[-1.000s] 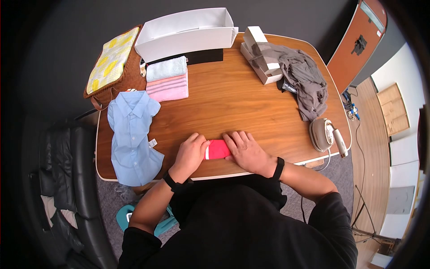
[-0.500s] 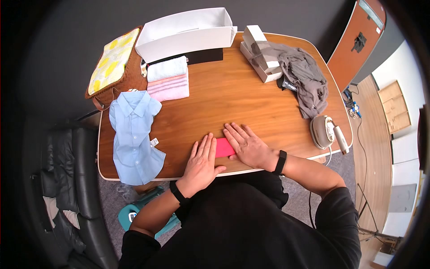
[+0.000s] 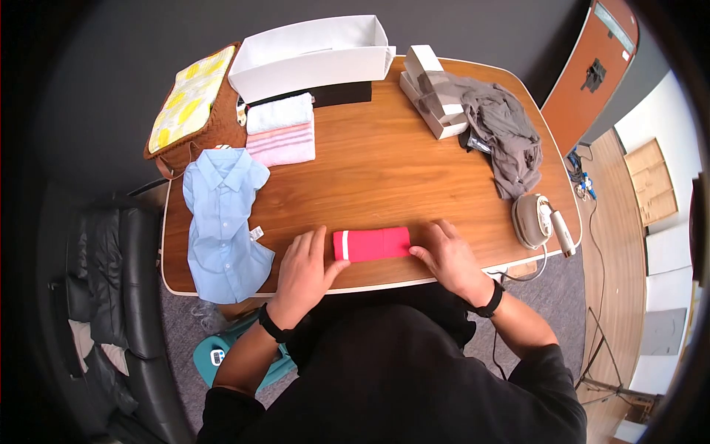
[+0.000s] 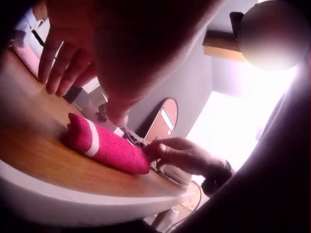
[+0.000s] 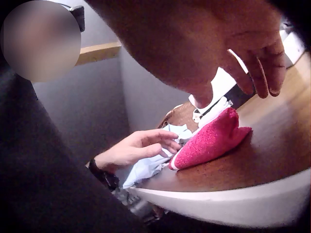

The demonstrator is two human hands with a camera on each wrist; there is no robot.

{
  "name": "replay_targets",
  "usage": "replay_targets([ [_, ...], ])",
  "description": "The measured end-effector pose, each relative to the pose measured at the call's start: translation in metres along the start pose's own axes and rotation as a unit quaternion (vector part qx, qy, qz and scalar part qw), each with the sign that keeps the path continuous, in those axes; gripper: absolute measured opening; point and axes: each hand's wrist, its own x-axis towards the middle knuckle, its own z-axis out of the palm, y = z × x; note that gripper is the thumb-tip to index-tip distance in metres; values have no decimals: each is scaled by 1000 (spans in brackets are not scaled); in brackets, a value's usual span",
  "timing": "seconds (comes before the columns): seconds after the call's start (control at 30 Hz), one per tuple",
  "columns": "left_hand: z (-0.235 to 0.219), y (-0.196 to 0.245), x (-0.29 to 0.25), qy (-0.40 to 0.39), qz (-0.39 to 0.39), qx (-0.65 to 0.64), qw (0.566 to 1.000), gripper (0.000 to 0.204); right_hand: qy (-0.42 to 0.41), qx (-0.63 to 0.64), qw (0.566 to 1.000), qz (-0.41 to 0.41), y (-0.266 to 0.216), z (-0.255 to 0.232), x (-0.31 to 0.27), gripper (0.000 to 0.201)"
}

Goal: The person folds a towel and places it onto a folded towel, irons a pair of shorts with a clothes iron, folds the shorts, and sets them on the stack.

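A bright pink-red folded towel [image 3: 377, 244] with a white stripe near its left end lies close to the table's front edge. In the left wrist view the towel [image 4: 119, 151] looks like a thick, narrow roll of terry cloth; the right wrist view shows its end folds [image 5: 233, 124]. My left hand [image 3: 302, 268] stands at the striped end, fingers extended, thumb tip right by the stripe. At the opposite end is my right hand [image 3: 452, 260], fingers relaxed and spread, thumb at the towel's edge. Neither hand grips it.
A light blue shirt [image 3: 222, 222] lies at the left, below folded towels [image 3: 281, 133] and a brown basket [image 3: 211, 129]. At the back stand a white bin [image 3: 310, 70] and white boxes [image 3: 436, 115] beside grey cloth [image 3: 506, 126]. A garment steamer [image 3: 529, 222] sits at the right edge.
Both hands first held the towel's ends, then lay flat over it, and now have drawn apart to either side. The towel shows uncovered, its white stripe visible again.
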Motion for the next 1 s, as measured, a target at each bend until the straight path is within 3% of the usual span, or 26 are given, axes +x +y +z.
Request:
replay_targets([
  [0.07,2,-2,5,-52,-117,-105,986,62,-84,105,978,158,-7,-3,-4,47],
  [0.1,6,0,7,-12,-125,-130,984,39,-83,106,978,161,-7,1,-5,47],
  [0.2,32,-12,5,-40,-160,-225,960,29,-43,208,959,188,-11,15,-2,38],
  [0.33,44,-13,2,-3,-173,-266,948,24,-68,207,955,200,-14,24,8,33],
  [0.5,44,-14,-1,-35,-261,-338,904,23,-55,202,962,175,-8,36,8,26],
  [0.57,45,-17,-3,-37,-255,-338,905,24,-36,187,972,135,-6,36,8,26],
  [0.83,43,-19,-4,-54,-247,-336,907,25,-43,144,979,140,-3,35,14,32],
  [0.9,34,-16,1,-13,-129,-191,973,26,-57,119,981,143,-3,34,13,34],
  [1.0,15,-1,12,28,-136,-104,985,31,11,69,990,126,-16,23,19,35],
])
